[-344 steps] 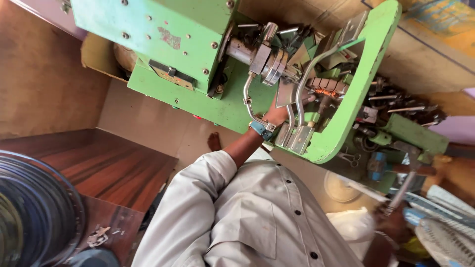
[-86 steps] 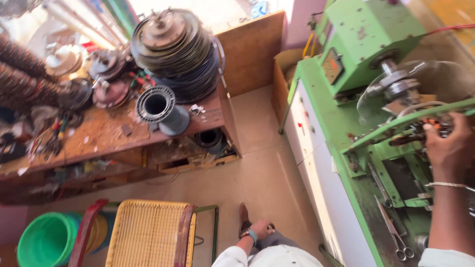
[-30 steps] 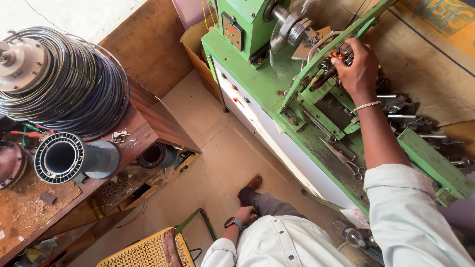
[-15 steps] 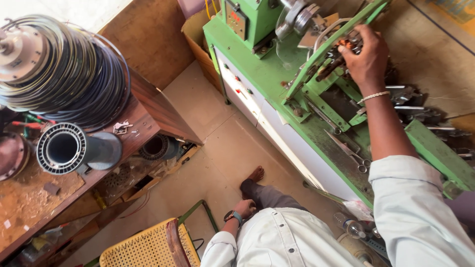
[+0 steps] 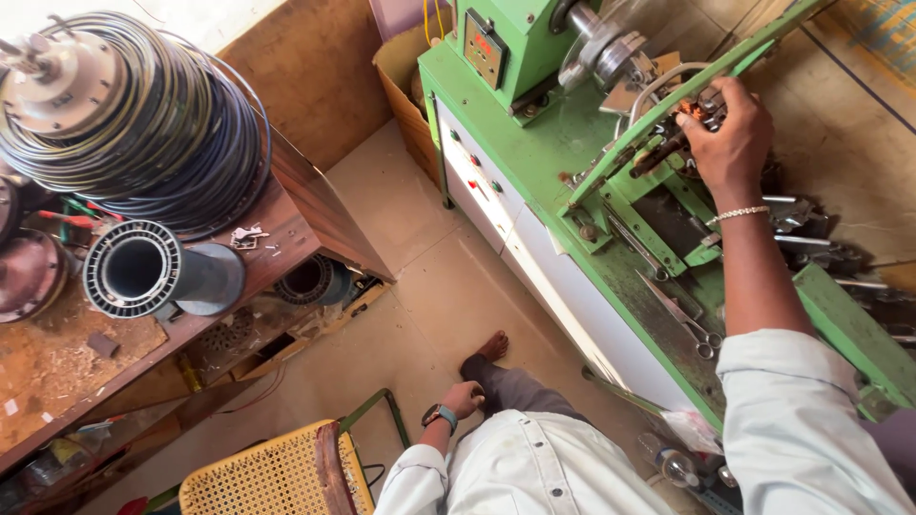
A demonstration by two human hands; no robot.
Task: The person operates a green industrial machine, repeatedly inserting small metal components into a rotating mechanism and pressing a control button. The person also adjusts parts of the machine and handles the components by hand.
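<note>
The right hand (image 5: pixel 730 133) reaches up and away onto the green winding machine (image 5: pixel 572 162), fingers pinched on a copper-wound part (image 5: pixel 689 113) under the slanted green arm. The left hand (image 5: pixel 465 399) hangs loosely curled, empty, well apart.

I see a bright green machine (image 5: pixel 534 143) with a white front panel (image 5: pixel 563 286). Pale blue-grey shirt sleeve (image 5: pixel 801 420). Silver bracelet (image 5: pixel 737 215). Yellow woven chair seat (image 5: pixel 267 477). Reddish-brown wooden worktop (image 5: pixel 57 353). Black coiled rings (image 5: pixel 181 133), grey ribbed cylinder (image 5: pixel 157 277). Beige floor (image 5: pixel 401 315).
</note>
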